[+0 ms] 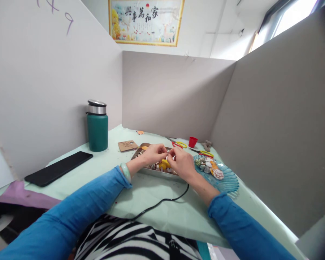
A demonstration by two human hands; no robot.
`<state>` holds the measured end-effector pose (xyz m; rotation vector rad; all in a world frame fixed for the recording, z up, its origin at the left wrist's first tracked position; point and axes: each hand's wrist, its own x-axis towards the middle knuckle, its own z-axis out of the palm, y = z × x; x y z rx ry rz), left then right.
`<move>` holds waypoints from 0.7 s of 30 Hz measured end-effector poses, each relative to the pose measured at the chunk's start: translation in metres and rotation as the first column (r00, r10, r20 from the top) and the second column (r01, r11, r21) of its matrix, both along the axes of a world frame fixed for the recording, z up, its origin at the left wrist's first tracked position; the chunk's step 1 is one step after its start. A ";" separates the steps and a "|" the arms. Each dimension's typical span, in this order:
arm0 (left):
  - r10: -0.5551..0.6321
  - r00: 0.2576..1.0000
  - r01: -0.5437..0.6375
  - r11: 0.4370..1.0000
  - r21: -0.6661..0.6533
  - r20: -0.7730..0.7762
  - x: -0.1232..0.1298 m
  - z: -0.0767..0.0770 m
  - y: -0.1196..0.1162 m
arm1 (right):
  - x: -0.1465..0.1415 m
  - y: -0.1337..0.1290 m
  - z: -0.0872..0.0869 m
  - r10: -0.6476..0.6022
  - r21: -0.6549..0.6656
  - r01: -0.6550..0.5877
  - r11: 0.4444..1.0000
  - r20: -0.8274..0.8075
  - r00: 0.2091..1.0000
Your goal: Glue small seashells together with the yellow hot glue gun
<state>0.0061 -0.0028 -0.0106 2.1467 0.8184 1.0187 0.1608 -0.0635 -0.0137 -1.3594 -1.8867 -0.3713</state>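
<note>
My left hand (155,153) and my right hand (182,161) meet fingertip to fingertip above a shallow metal tray (157,173). Both are closed in a pinch. Whatever lies between the fingertips is too small to make out. The tray holds many small pale and brown pieces, and a yellow object (164,165) shows just below my fingers. To the right of my right hand stands a blue glass plate (229,179) with shell-like pieces (218,174) and several grey-green lumps on it. A green bangle (125,172) circles my left wrist.
A green flask (97,131) and a black phone (59,168) are on the left. A brown card (128,145) lies behind the tray. Scissors (180,144), another pair (204,153) and a red cup (193,142) sit toward the back. A black cable (162,200) crosses the front; grey partitions (176,94) enclose the table.
</note>
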 end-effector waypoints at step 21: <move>-0.001 0.990 0.039 0.962 -0.269 0.142 -0.004 0.003 0.006 | 0.020 0.015 0.005 0.111 -0.256 -0.543 0.799 -0.826 0.553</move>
